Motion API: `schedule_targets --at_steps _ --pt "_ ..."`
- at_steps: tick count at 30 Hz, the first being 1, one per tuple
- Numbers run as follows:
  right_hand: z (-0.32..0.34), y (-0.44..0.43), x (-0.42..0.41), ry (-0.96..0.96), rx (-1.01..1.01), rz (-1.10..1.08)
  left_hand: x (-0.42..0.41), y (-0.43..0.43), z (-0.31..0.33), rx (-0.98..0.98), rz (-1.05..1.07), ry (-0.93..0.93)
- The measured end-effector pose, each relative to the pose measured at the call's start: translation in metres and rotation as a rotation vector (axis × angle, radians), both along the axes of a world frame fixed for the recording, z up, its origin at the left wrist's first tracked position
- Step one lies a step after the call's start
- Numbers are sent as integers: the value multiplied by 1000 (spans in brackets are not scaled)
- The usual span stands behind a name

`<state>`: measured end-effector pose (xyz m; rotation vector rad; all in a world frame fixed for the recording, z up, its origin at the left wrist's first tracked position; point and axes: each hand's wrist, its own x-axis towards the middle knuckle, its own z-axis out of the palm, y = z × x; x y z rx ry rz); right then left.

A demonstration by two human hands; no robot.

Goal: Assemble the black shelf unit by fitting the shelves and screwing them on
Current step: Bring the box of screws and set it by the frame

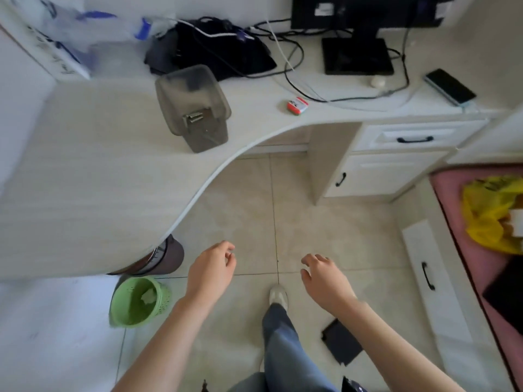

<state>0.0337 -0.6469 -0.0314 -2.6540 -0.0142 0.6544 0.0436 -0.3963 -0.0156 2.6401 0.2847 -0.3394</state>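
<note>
The left hand (210,268) is hovering over the tiled floor (249,210), its fingers loosely curled with the thumb lying close to the forefinger, and it is holding nothing. Its bare forearm is reaching up from the lower edge of the view, passing just right of a green wastebasket (138,301) that is standing by the curved desk (85,179). On that desk, well beyond the left hand, a translucent grey bin (195,108) is sitting with small metal pieces (194,117) inside, too blurred to identify. A pale shoe (278,295) is showing between the two hands. The right hand (325,281) is hanging palm down at the same height, fingers slightly spread and gently bent, touching nothing. A flat black panel (341,345) is lying on the floor below and to the right of that hand, beside the right forearm and apart from the fingers. Further right, a white drawer front (433,278) is lying flat.
</note>
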Motion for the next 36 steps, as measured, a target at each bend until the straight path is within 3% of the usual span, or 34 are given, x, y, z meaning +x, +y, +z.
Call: schedule_targets --at_steps 10,18,28,36 --pt "25 61 157 -99 34 227 100 50 27 6 233 -52" --pt "40 120 255 -185 55 245 195 107 44 18 239 -138" --pt "50 183 302 -69 157 124 303 163 69 41 132 -331" --pt "54 197 322 217 357 -197 383 164 72 124 -76 -350"
